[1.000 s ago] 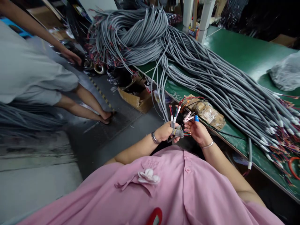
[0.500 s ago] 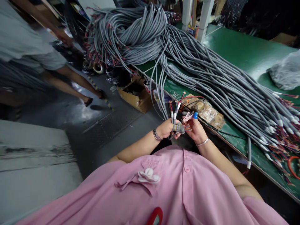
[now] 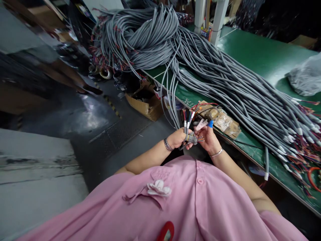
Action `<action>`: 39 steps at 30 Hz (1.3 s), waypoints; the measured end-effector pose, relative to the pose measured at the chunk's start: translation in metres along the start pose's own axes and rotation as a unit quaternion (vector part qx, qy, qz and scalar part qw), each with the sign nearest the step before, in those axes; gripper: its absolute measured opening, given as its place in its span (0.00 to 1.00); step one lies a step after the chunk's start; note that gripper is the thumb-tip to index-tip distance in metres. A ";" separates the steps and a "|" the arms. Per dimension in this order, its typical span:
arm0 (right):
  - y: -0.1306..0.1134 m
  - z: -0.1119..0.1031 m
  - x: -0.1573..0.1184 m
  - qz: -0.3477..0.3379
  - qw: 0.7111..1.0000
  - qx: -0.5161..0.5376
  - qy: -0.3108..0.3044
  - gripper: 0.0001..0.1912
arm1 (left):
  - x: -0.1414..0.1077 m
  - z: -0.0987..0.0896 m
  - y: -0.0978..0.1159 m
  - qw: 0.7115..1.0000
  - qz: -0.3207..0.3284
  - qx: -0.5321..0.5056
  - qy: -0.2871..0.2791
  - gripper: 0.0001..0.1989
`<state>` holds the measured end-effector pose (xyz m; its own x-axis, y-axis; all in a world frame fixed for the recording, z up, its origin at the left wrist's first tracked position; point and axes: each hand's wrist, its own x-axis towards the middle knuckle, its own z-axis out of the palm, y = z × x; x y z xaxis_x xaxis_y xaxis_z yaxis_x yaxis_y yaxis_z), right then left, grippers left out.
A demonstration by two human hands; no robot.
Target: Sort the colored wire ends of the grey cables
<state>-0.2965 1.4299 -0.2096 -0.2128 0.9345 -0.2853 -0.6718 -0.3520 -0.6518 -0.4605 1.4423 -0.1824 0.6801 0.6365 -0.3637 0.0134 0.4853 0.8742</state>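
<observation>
My left hand (image 3: 177,138) is closed around several grey cables (image 3: 186,130) just in front of my body. Their white-collared ends point up, with thin coloured wires fanning out. Grey finger covers show on its fingertips. Close on the right, my right hand (image 3: 207,140) has a blue cover on its thumb and holds a pale pink clip-like tool (image 3: 201,125) between thumb and fingers. Short coloured wires stick out between the two hands. Where the tool's tip meets the wires is too small to tell.
A large bundle of grey cables (image 3: 213,67) lies across the green table (image 3: 253,50). Near the table edge sits a taped brown block (image 3: 225,123). An open cardboard box (image 3: 150,108) stands on the floor. Another person's legs (image 3: 67,75) show at left.
The other person has moved left. My right thumb and the pink tool have shifted slightly right, and the tool has turned a little. My left hand has barely moved.
</observation>
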 end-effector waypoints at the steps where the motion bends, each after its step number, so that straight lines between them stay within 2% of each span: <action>1: 0.000 -0.001 -0.002 0.011 1.000 -0.003 -0.009 0.31 | -0.002 0.001 0.000 1.000 0.000 0.003 0.003 0.16; 4: -0.002 -0.008 -0.009 0.048 0.998 -0.026 -0.028 0.32 | -0.011 0.004 -0.002 1.000 0.008 0.012 0.023 0.16; 8: -0.005 -0.022 -0.023 0.092 0.990 -0.085 -0.069 0.29 | -0.025 0.010 -0.010 0.997 0.031 0.031 0.063 0.16; 12: -0.010 -0.031 -0.038 0.114 0.972 -0.179 -0.099 0.24 | -0.033 0.015 -0.018 0.994 0.046 0.044 0.090 0.17; 16: -0.015 -0.030 -0.047 0.127 0.950 -0.263 -0.108 0.20 | -0.034 0.015 -0.024 0.991 0.051 0.054 0.109 0.18; 20: -0.017 -0.024 -0.049 0.093 0.937 -0.312 -0.131 0.19 | -0.033 0.015 -0.027 0.989 0.058 0.060 0.122 0.18; 24: -0.015 -0.016 -0.051 0.034 0.944 -0.296 -0.137 0.18 | -0.034 0.017 -0.028 0.987 0.070 0.079 0.118 0.17; 30: -0.011 -0.010 -0.051 -0.004 0.942 -0.324 -0.084 0.15 | -0.034 0.018 -0.032 0.987 0.081 0.089 0.108 0.16; 33: -0.010 -0.008 -0.048 -0.013 0.937 -0.342 -0.076 0.16 | -0.033 0.018 -0.034 0.987 0.080 0.088 0.104 0.15; 37: -0.007 0.000 -0.045 -0.023 0.917 -0.388 -0.087 0.16 | -0.032 0.016 -0.036 0.988 0.072 0.106 0.087 0.13; 39: -0.005 0.006 -0.045 -0.063 0.891 -0.440 -0.092 0.15 | -0.031 0.014 -0.037 0.989 0.065 0.118 0.067 0.12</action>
<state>-0.2874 1.3901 -0.1894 -0.3422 0.9338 -0.1046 0.1001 -0.0744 -0.9922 -0.4715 1.3959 -0.1993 0.5840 0.7658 -0.2693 0.1138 0.2513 0.9612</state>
